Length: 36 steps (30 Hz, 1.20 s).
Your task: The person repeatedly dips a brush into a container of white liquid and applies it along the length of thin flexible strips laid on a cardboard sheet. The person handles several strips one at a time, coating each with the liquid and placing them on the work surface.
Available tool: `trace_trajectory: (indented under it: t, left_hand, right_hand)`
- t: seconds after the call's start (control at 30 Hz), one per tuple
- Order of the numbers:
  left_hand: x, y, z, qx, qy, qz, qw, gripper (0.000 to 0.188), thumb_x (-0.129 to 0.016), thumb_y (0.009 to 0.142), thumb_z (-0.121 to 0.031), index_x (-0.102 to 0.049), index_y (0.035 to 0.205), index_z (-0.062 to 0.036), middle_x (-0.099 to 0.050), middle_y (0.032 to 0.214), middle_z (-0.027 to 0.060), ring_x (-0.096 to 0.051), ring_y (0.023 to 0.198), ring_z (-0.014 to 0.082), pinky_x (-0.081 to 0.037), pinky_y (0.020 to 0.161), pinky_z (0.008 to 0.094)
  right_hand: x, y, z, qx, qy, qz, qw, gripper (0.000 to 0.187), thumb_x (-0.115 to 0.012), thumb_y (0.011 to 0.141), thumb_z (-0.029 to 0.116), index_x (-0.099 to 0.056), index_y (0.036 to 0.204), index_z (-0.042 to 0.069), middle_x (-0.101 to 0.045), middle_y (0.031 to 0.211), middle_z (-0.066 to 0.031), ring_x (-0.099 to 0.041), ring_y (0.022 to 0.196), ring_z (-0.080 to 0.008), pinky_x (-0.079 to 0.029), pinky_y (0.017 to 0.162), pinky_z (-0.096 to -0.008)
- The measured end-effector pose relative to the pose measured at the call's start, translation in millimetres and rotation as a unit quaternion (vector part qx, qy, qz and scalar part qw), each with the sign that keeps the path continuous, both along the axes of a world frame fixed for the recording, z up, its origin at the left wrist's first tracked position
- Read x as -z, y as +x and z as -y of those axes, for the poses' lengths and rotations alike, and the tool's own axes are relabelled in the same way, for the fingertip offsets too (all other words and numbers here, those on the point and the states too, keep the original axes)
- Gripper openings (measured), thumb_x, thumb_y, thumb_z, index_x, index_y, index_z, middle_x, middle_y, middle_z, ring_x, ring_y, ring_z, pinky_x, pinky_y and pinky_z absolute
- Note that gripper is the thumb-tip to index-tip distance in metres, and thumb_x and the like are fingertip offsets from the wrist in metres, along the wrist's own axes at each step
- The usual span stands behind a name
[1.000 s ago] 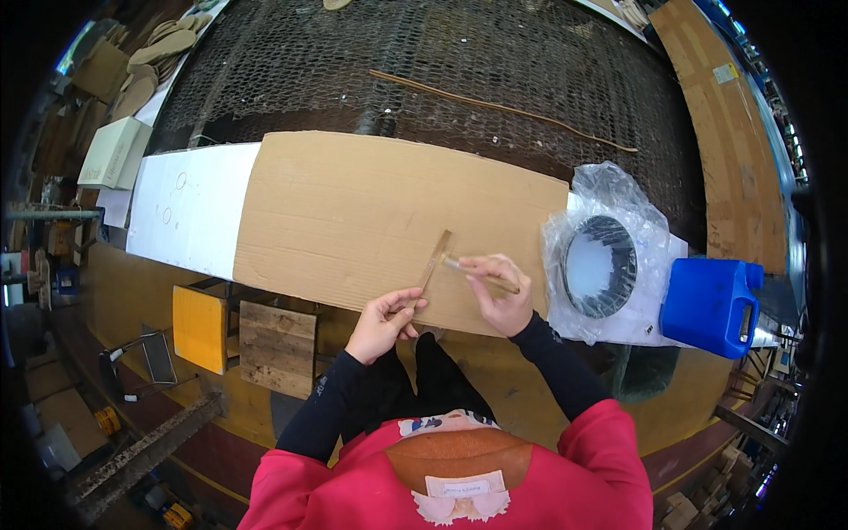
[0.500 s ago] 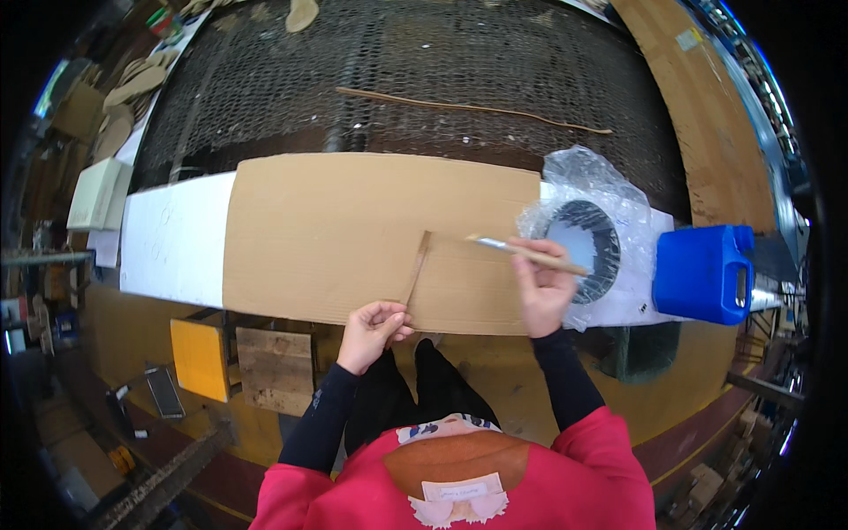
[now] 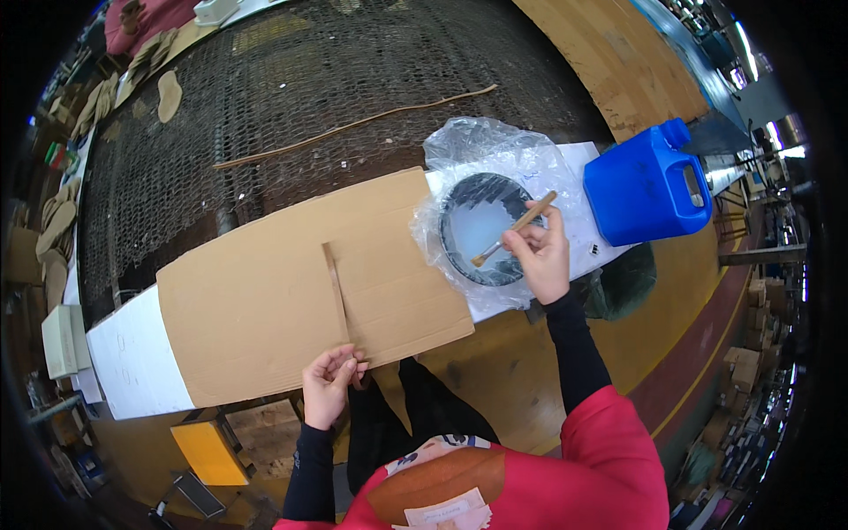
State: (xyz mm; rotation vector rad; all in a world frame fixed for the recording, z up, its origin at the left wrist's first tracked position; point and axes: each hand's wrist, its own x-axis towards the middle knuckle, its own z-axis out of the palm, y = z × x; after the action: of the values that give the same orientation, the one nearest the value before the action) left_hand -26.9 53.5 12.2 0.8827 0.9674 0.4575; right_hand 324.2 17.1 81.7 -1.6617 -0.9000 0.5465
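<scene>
My left hand (image 3: 329, 382) is closed at the near edge of a cardboard sheet (image 3: 256, 291), pinching the near end of a thin brown strip (image 3: 335, 287). The strip lies across the cardboard, pointing away from me. In my right hand (image 3: 543, 252) is a paintbrush (image 3: 535, 212) with a wooden handle, its bristles tilted down over a dark round bowl (image 3: 486, 186). White liquid (image 3: 477, 226) lies in the bowl, and clear plastic film (image 3: 477, 141) surrounds its outside. I cannot tell whether the bristles touch the liquid.
A blue jerrycan (image 3: 632, 190) stands right of the bowl. Beyond the cardboard stretches dark wire mesh (image 3: 265, 106) with a long thin brown strip (image 3: 371, 119) on it. Sole-shaped pieces (image 3: 57, 225) pile up at the left. Another person (image 3: 146, 22) is at the far left.
My right hand has brought the brush from above the cardboard to over the bowl, bristles now down. The view has turned to the right. My left hand still holds the strip.
</scene>
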Motion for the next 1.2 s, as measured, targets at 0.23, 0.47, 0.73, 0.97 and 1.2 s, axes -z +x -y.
trace_trajectory:
  t: [0.23, 0.47, 0.73, 0.97, 1.2]
  left_hand:
    - [-17, -3, 4, 0.049, -0.005, 0.023, 0.999, 0.044, -0.051, 0.090, 0.004, -0.042, 0.132, 0.0029, -0.056, 0.125, 0.0133, -0.066, 0.081, 0.0174, -0.054, 0.071, 0.0269]
    - [-9, -8, 3, 0.036, -0.029, -0.034, 0.998, 0.045, -0.052, 0.089, 0.003, -0.041, 0.133, 0.0024, -0.056, 0.125, 0.0128, -0.067, 0.080, 0.0184, -0.054, 0.070, 0.0264]
    - [-16, -17, 4, 0.078, 0.021, -0.012, 0.997, 0.045, -0.050, 0.089, 0.004, -0.041, 0.133, 0.0026, -0.054, 0.128, 0.0140, -0.067, 0.078, 0.0177, -0.055, 0.067, 0.0257]
    - [-7, -17, 3, 0.044, 0.028, -0.015, 0.999, 0.045, -0.049, 0.087, 0.007, -0.044, 0.131, 0.0012, -0.059, 0.121, 0.0118, -0.067, 0.073, 0.0141, -0.052, 0.055, 0.0206]
    - [-7, -19, 1, 0.045, 0.010, -0.015, 0.999, 0.045, -0.049, 0.087, 0.007, -0.045, 0.131, 0.0000, -0.060, 0.119, 0.0117, -0.067, 0.071, 0.0137, -0.052, 0.055, 0.0211]
  right_hand:
    - [12, -1, -5, 0.003, -0.036, 0.065, 0.997, 0.044, -0.065, 0.082, 0.001, -0.040, 0.118, -0.003, -0.066, 0.070, -0.0111, -0.064, 0.064, -0.0117, -0.047, 0.058, -0.0235]
    - [20, 5, -8, -0.002, -0.034, 0.026, 0.999, 0.045, -0.066, 0.082, 0.003, -0.040, 0.118, -0.003, -0.065, 0.071, -0.0107, -0.063, 0.061, -0.0132, -0.049, 0.056, -0.0255]
    - [-14, -1, -12, -0.034, -0.010, -0.327, 0.944, 0.041, -0.061, 0.085, 0.000, -0.037, 0.119, -0.002, -0.063, 0.081, -0.0141, -0.064, 0.071, -0.0172, -0.053, 0.062, -0.0280]
    - [29, -100, -38, -0.187, 0.105, -0.137, 0.967, 0.034, -0.057, 0.084, -0.009, -0.039, 0.111, 0.002, -0.064, 0.101, -0.0219, -0.065, 0.093, -0.0244, -0.053, 0.081, -0.0322]
    - [52, -121, -63, -0.288, 0.072, 0.038, 0.954, 0.029, -0.055, 0.083, -0.013, -0.041, 0.103, 0.003, -0.064, 0.104, -0.0206, -0.063, 0.101, -0.0247, -0.049, 0.086, -0.0311]
